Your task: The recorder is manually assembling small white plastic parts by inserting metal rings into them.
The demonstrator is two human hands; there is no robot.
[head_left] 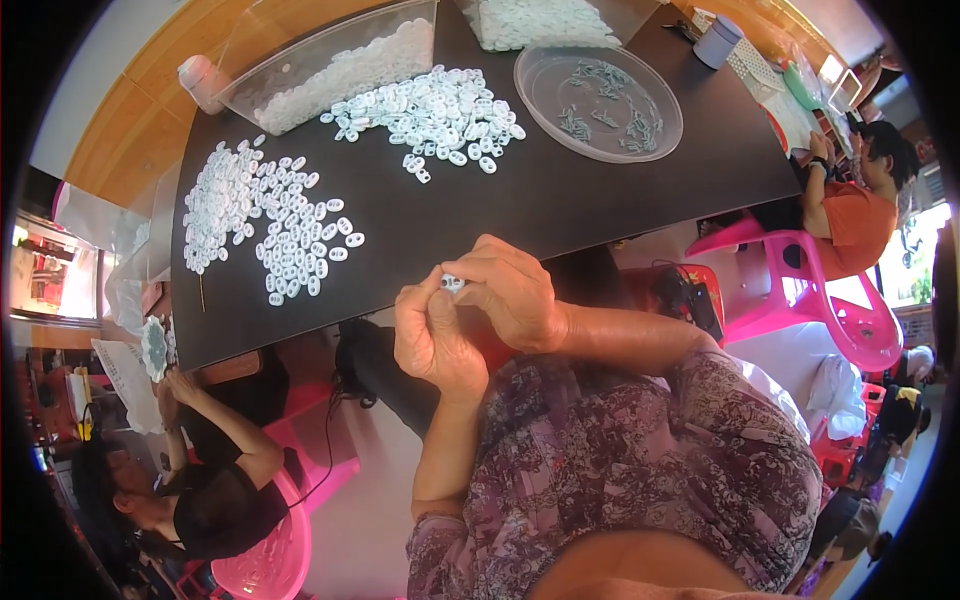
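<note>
Between the fingertips of both hands is a small white oval plastic piece (453, 284) with dark openings, held just off the near edge of the dark table (420, 235). My left hand (437, 340) pinches it from the left, thumb pointing up. My right hand (512, 295) grips it from the right with bent fingers that partly cover it. On the table lie a left pile of similar white oval pieces (300, 240) and a larger pile (430, 115) farther back. A round clear tray (664, 140) at the back right carries small grey-green slim parts.
Two clear bins, one at the back left (245, 105) and one at the back middle (630, 22), hold many white pieces. A white bottle (200, 82) and a grey cup (718, 42) stand at the far corners. Co-workers sit at left (230, 500) and right (860, 225), near pink chairs.
</note>
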